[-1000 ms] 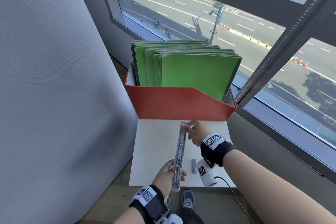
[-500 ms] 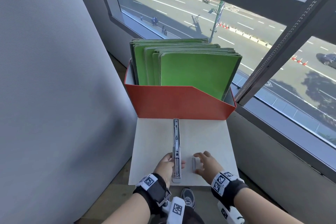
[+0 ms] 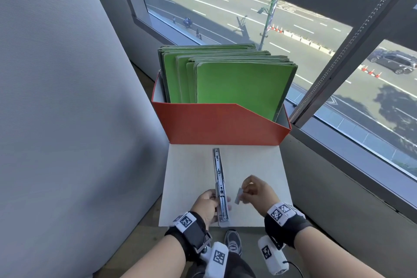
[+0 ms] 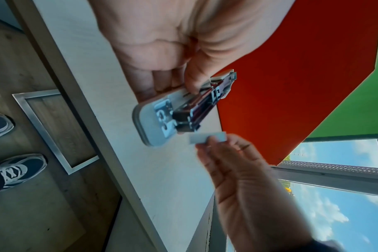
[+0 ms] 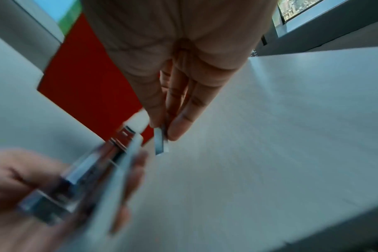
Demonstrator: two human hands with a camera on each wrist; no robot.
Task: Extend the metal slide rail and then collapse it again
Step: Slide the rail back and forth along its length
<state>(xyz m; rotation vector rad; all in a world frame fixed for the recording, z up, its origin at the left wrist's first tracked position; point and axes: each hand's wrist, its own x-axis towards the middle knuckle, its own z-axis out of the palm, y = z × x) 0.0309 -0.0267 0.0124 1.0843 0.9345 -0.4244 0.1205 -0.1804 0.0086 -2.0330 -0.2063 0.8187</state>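
Note:
The metal slide rail (image 3: 219,184) is collapsed and lies lengthwise over the small white table (image 3: 194,176), its far end pointing at the red box. My left hand (image 3: 208,205) grips its near end (image 4: 162,119), fingers under the rail and thumb on top. My right hand (image 3: 256,192) is just right of the rail and pinches a small grey flat piece (image 3: 238,196) between thumb and fingertips, lifted off the table (image 5: 160,143). The same piece (image 4: 207,137) shows in the left wrist view, close beside the rail's end.
A red box (image 3: 221,124) filled with green folders (image 3: 234,81) stands at the table's far edge. A grey partition (image 3: 67,97) rises on the left, and a window sill and glass (image 3: 349,137) run along the right. My shoe (image 3: 232,241) is below the table's near edge.
The right hand left the rail's far end, came back to the near right, and picked the small grey piece up off the table. The rail was lowered flat; the left hand kept its grip.

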